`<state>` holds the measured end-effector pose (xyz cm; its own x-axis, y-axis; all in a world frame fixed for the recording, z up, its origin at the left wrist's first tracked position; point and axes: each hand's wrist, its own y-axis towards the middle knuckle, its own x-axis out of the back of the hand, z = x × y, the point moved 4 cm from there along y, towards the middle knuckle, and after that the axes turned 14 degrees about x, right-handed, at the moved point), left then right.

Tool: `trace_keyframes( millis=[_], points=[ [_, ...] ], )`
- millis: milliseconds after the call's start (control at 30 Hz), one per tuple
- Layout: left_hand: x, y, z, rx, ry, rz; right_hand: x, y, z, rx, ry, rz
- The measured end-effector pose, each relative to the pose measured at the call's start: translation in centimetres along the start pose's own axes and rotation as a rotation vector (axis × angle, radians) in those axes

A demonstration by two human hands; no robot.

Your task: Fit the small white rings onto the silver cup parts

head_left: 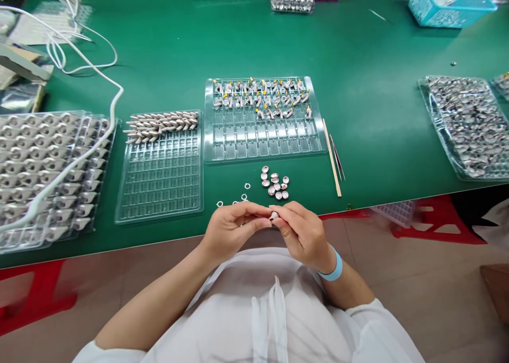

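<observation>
My left hand [230,228] and my right hand [302,233] meet at the table's near edge, fingertips pinched together on one small round silver cap [274,214]. My right wrist wears a blue band. Just beyond the fingers lies a little heap of the same caps [275,184], with a few thin washers [247,186] to its left. Farther back sits a clear tray [262,135] whose upper rows hold small grey parts with yellow tips. Left of it, another clear tray [161,177] carries a row of grey parts along its top.
A wooden stick [332,159] and tweezers [338,159] lie right of the middle tray. Stacked trays of grey parts [43,167] with a white cable [91,145] across them fill the left. A tray of metal pieces [469,124] sits right; baskets [449,2] stand at the back.
</observation>
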<state>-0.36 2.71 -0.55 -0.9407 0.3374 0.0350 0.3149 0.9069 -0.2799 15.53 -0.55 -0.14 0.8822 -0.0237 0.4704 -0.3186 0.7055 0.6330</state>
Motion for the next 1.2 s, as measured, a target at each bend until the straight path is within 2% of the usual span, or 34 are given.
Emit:
trace_keyframes(
  millis=[100, 200, 433, 667, 833, 1033, 1200],
  points=[
    [-0.3, 0.3, 0.7, 0.263, -0.212, 0.124, 0.0, -0.1, 0.0, 0.014, 0.010, -0.003],
    [-0.7, 0.4, 1.0, 0.344, -0.302, 0.228, 0.0, -0.2, 0.1, 0.025, 0.012, 0.003],
    [-0.7, 0.1, 0.7, 0.283, -0.217, 0.213, 0.2, -0.1, 0.3, 0.083, 0.059, 0.047],
    [-0.8, -0.1, 0.7, 0.215, -0.104, 0.169, 0.4, 0.1, 0.3, 0.084, 0.074, -0.001],
    [-0.6, -0.2, 0.4, 0.103, 0.021, 0.119, 0.3, -0.2, 0.3, 0.085, 0.039, 0.007],
    [-1.1, -0.5, 1.1, 0.230, -0.159, 0.255, 0.1, -0.7, 0.3, 0.120, 0.014, 0.001],
    [-1.4, -0.7, 1.4, 0.280, -0.147, 0.245, 0.0, -1.0, 0.5, 0.157, -0.029, -0.003]
  ],
)
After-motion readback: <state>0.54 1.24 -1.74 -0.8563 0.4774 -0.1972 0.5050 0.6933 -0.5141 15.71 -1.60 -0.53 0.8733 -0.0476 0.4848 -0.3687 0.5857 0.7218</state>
